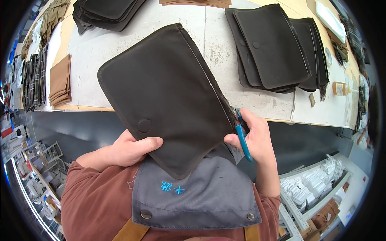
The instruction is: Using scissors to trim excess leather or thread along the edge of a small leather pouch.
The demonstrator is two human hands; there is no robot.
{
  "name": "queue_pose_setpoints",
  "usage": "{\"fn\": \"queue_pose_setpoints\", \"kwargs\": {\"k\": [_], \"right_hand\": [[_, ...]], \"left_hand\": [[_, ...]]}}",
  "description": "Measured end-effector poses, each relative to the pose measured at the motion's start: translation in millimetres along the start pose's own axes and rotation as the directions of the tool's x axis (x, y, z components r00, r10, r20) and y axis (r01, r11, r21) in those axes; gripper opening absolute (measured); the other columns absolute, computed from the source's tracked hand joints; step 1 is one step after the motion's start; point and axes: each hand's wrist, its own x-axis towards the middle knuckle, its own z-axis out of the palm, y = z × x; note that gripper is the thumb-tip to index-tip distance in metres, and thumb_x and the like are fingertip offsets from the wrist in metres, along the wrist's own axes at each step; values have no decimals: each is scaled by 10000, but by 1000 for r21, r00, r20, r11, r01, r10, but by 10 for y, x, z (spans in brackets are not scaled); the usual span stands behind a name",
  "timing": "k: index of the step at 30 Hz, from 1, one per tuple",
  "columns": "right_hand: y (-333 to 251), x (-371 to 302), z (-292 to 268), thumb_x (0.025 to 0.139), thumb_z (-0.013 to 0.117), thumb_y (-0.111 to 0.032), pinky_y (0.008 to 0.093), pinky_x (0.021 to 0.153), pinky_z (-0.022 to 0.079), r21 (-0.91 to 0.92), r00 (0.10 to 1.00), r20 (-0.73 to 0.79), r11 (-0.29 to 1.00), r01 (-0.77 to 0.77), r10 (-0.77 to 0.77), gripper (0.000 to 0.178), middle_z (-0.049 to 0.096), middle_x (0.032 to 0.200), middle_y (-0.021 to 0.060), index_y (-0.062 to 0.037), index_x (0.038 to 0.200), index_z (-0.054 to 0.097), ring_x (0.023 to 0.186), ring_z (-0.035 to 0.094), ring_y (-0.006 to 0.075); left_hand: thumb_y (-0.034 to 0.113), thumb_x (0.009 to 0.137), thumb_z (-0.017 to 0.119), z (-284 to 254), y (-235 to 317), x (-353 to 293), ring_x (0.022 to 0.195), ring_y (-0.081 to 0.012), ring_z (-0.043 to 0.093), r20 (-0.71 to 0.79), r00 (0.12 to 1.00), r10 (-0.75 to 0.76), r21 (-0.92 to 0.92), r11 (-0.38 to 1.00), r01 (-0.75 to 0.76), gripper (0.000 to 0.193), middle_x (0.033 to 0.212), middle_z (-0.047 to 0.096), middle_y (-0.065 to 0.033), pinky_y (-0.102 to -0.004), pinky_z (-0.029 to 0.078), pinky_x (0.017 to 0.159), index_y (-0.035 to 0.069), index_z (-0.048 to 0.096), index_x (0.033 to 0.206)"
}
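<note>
Our left hand [128, 150] pinches the dark fabric panel [169, 96] in a closed grip. Our right hand [255, 136] clasps blue snips [243, 140] at its edge.

Left hand [128, 150] sat low by the chest, thumb pressed flat, fingers tucked under. Right hand [253, 134] was raised, fingers curled closed, forearm rising straight from below.

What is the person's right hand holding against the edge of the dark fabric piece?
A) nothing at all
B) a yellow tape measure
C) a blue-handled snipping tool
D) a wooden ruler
C: the right hand grips a blue-handled tool at the seamed edge of the dark fabric piece, while the left hand holds that piece by its lower edge.
</note>
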Motion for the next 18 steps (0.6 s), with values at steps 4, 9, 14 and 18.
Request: {"fn": "queue_pose_setpoints", "kwargs": {"k": [4, 9, 14, 18], "right_hand": [[44, -8, 37, 551, 811, -565, 301, 492, 382, 71, 999, -33, 997, 26, -24, 652, 433, 546, 40, -54, 647, 419, 501, 437, 178], [55, -6, 66, 559, 810, -572, 286, 460, 352, 114, 997, -65, 993, 41, -34, 669, 390, 512, 28, -56, 611, 387, 470, 373, 162], [88, -15, 101, 574, 803, -575, 272, 445, 332, 139, 995, -90, 988, 64, -52, 677, 350, 496, 25, -56, 597, 369, 465, 323, 153], [112, -25, 123, 577, 793, -580, 267, 436, 319, 159, 996, -86, 986, 50, -37, 683, 313, 496, 24, -56, 588, 355, 473, 289, 155]], "left_hand": [[42, 904, 490, -10, 5, 7, 1110, -169, 516, 5, 1000, 10, 10, 1000, -10, 348, 1231, 530, -91, -330, 419, 948, -17, 466, 1246], [10, 857, 520, -64, -12, 7, 1187, -233, 485, -11, 998, -66, 8, 998, 66, 480, 1309, 474, -126, -381, 402, 1004, 9, 384, 1318], [17, 865, 524, -63, -3, 11, 1195, -234, 479, -9, 998, -66, 7, 998, 66, 482, 1319, 467, -122, -381, 394, 1011, 18, 380, 1326], [26, 873, 527, -50, 14, 21, 1190, -232, 482, 9, 998, -61, 13, 998, 61, 469, 1310, 474, -118, -383, 396, 1008, 24, 390, 1321]]}}
